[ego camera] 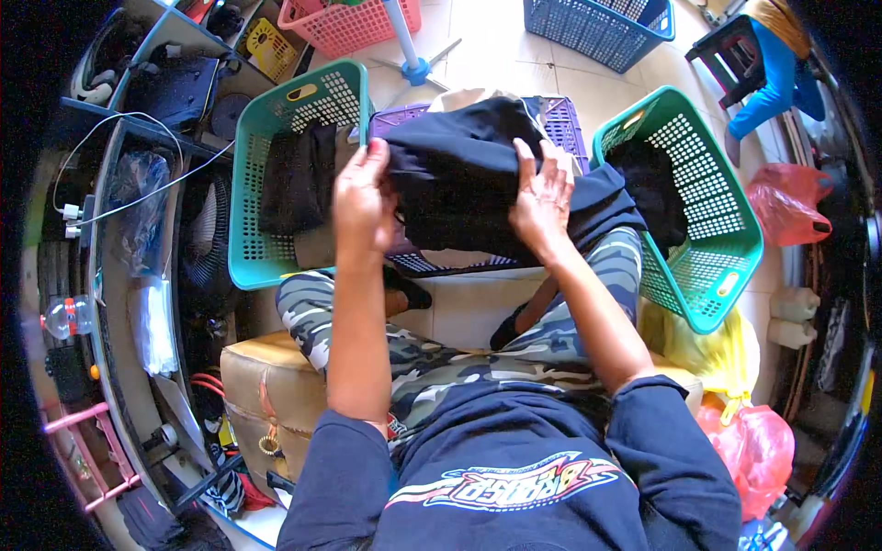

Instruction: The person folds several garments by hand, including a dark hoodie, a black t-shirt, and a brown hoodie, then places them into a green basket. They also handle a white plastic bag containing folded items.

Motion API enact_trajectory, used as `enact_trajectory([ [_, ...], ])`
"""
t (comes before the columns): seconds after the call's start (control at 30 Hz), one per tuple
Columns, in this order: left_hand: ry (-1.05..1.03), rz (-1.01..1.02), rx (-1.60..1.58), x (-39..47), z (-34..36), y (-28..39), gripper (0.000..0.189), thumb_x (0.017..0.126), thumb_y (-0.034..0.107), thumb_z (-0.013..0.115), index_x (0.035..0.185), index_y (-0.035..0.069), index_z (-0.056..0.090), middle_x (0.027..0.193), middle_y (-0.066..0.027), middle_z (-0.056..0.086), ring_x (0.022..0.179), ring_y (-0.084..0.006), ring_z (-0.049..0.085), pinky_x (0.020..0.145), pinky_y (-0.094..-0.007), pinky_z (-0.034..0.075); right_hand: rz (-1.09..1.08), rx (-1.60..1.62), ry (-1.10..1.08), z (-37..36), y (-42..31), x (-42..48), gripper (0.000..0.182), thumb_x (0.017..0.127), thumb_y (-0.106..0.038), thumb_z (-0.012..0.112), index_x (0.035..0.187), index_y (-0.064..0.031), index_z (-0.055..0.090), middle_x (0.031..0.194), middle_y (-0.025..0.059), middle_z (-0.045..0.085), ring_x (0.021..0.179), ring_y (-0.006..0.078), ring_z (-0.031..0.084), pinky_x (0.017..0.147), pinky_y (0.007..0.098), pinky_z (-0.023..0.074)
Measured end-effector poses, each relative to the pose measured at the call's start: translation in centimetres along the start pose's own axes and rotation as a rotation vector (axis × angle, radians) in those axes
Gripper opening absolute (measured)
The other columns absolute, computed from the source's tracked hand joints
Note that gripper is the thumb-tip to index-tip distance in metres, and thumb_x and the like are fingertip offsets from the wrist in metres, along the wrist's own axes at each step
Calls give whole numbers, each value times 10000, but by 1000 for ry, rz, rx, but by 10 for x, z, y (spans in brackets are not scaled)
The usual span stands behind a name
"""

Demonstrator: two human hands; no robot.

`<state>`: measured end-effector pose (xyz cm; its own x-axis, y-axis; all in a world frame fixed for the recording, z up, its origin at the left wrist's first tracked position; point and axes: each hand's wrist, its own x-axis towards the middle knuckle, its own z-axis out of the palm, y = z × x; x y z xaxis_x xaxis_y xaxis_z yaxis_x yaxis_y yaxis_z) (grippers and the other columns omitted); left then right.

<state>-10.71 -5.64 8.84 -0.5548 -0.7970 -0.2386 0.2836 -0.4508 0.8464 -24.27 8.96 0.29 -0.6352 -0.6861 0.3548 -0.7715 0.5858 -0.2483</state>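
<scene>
A dark cloth garment [455,172] is spread between my hands over a purple plastic crate [565,127]. Its left edge is in my left hand [362,196], which is slightly blurred, with the thumb uppermost. On the right side, my right hand [544,196] grips the same garment with its fingers over the cloth; what lies under them is hidden. More dark blue cloth [603,196] drapes by my right knee. To the left stands a green basket [241,241] with folded dark clothes [296,179]. Another green basket [716,179], tilted at the right, holds black cloth [648,186].
I sit on a tan padded seat [269,392]. Beyond the crate are a metal stand [415,69], a pink basket [351,31] and a blue basket [599,41]. Shelving [110,206] lines the left. Plastic bags [744,448] lie right; another person's leg [768,82] shows upper right.
</scene>
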Motion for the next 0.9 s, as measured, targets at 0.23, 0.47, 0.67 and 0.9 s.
enact_trajectory([
  [0.23, -31, -230, -266, -2, -62, 23, 329, 929, 272, 405, 938, -7, 579, 942, -130, 630, 873, -224, 609, 838, -353, 455, -11, 342, 3, 2, 31, 23, 573, 587, -56, 531, 1155, -16, 465, 1046, 201, 532, 1025, 354, 466, 907, 400, 368],
  [0.47, 250, 790, 1326, 0, -62, -29, 133, 760, 74, 611, 890, 53, 598, 823, -125, 601, 790, -250, 553, 746, -360, 432, -88, 341, 12, 18, 2, 13, 357, 666, -55, 567, 1018, -78, 512, 1157, 203, 444, 1121, 354, 409, 935, 435, 326],
  [0.67, -75, 302, 1617, 3, -65, -89, 215, 820, 138, 437, 895, 79, 630, 841, -178, 625, 820, -357, 600, 714, -432, 473, 10, 542, -12, 38, -10, 12, 109, 759, -126, 594, 809, -38, 553, 842, 137, 541, 837, 320, 529, 743, 401, 426],
  [0.9, 25, 235, 1909, -9, -54, -116, 209, 808, 245, 520, 792, 60, 616, 743, -187, 623, 731, -349, 628, 613, -452, 501, 150, 563, -52, 42, 25, 23, 269, 784, -247, 604, 931, -26, 563, 852, 155, 569, 796, 320, 558, 734, 396, 445],
])
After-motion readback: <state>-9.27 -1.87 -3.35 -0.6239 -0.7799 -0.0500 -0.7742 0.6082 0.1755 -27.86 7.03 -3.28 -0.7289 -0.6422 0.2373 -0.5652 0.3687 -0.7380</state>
